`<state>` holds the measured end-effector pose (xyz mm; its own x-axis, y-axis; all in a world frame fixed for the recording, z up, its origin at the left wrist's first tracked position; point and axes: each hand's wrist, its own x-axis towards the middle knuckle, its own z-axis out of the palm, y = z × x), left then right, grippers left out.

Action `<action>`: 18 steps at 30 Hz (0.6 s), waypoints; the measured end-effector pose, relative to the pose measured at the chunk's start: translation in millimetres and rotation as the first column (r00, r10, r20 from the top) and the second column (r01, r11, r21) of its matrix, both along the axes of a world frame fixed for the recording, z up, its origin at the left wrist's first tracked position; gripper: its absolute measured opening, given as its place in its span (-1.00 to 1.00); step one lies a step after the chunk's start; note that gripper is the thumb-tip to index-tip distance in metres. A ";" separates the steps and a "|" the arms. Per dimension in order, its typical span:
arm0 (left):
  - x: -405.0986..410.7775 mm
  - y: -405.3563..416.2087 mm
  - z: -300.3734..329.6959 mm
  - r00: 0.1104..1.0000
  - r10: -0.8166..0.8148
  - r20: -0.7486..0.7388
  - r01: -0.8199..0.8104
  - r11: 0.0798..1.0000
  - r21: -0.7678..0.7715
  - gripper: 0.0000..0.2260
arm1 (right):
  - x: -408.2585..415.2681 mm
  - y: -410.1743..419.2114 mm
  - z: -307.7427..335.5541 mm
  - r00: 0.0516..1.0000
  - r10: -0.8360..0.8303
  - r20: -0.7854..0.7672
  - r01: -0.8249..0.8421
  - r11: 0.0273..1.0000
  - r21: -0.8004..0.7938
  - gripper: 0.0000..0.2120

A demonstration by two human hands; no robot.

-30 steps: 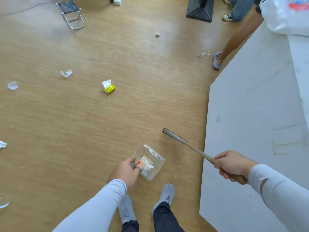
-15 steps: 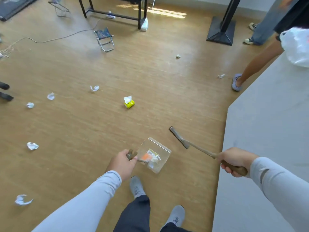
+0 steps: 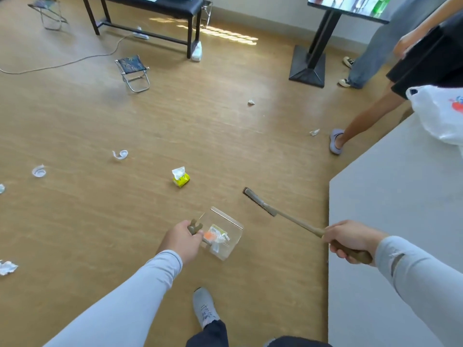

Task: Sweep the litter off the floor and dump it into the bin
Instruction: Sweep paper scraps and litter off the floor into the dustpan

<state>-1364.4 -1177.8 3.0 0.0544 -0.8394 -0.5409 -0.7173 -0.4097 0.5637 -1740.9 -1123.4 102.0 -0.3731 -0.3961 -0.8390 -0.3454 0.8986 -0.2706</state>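
My left hand (image 3: 181, 240) grips the olive handle of a clear plastic dustpan (image 3: 233, 226), held above the floor with orange and white litter inside. My right hand (image 3: 349, 239) holds the handle of a small brush (image 3: 260, 202), whose head points up-left, just right of the dustpan. On the wooden floor ahead lies a yellow tissue pack (image 3: 181, 177). White paper scraps lie scattered: a curl (image 3: 120, 154), a cup-like piece (image 3: 38, 171), a crumpled wad (image 3: 7, 267) at the left edge, a wad (image 3: 251, 102) farther off, and another (image 3: 314, 132) near a person's foot. No bin is visible.
A grey platform (image 3: 390, 234) fills the right side, with a white plastic bag (image 3: 441, 113) on it. Two people's legs (image 3: 363, 121) stand at the upper right. A small folding stool (image 3: 134, 72), a black bench (image 3: 147, 11), a cable and a black stand base (image 3: 309, 68) sit farther back.
The view has tilted up and forward, bringing the bench, stool and more litter into sight. Both hands keep their grips, dustpan and brush carried along as my feet step.
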 end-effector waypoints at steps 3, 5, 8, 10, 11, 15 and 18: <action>-7.4 -34.2 5.0 0.999 -0.035 0.003 0.035 0.999 -0.013 -0.89 | -6.4 -18.6 -1.9 0.996 -0.086 0.009 0.087 0.995 -0.042 -0.79; -17.0 -56.7 7.9 0.999 -0.050 0.006 0.050 0.998 -0.023 -0.90 | -12.8 -30.8 -5.5 0.991 -0.131 0.006 0.131 0.989 -0.071 -0.83; -37.6 -88.7 12.9 0.998 -0.066 0.009 0.066 0.997 -0.025 -0.89 | -29.0 -53.9 -12.9 0.981 -0.192 0.013 0.192 0.976 -0.102 -0.86; -54.5 -112.3 16.0 0.998 -0.067 0.007 0.068 0.997 -0.024 -0.89 | -44.1 -72.5 -18.2 0.971 -0.238 0.030 0.240 0.964 -0.111 -0.88; -64.3 -125.2 18.2 0.997 -0.071 0.006 0.072 0.997 -0.028 -0.89 | -53.3 -82.8 -21.4 0.963 -0.265 0.043 0.268 0.957 -0.112 -0.89; -113.8 -186.1 24.9 0.994 -0.111 0.014 0.112 0.993 -0.039 -0.90 | -104.2 -136.1 -36.4 0.920 -0.380 0.098 0.389 0.915 -0.106 -0.90; -157.8 -235.6 24.0 0.992 -0.120 0.035 0.122 0.991 -0.049 -0.89 | -149.4 -183.8 -46.2 0.890 -0.433 0.142 0.447 0.890 -0.089 -0.91</action>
<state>-1522.1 -1413.3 27.0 -0.0325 -0.8675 -0.4964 -0.7779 -0.2899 0.5575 -1890.3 -1307.2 55.7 -0.4355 -0.3105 -0.8449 0.1178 0.9109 -0.3955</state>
